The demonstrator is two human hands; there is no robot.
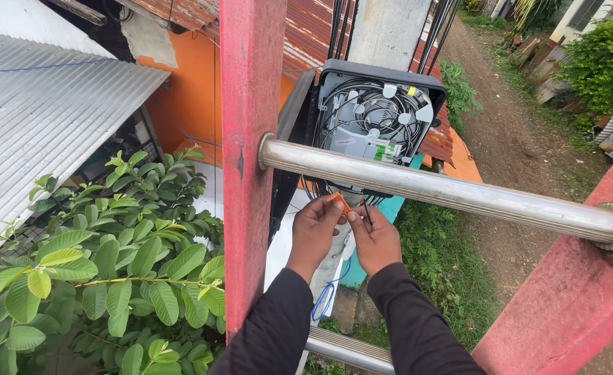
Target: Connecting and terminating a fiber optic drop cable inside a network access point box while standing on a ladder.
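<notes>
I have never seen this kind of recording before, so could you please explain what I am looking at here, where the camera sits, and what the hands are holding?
There is only one picture, taken by a camera worn on the person's head and looking down past their own arms. There is no machine: just two bare hands in dark sleeves. The person is high up on a red ladder; one of its metal rungs crosses the view, and the ground shows far below.

Behind the rung, an open black cable box is mounted on a grey pole, with thin cables coiled inside. Beneath the box, the left hand and right hand meet around a small orange piece; thin dark cables run down to it. Which hand grips it is too small to tell.

A leafy bush, a corrugated roof and a dirt path lie around.
</notes>
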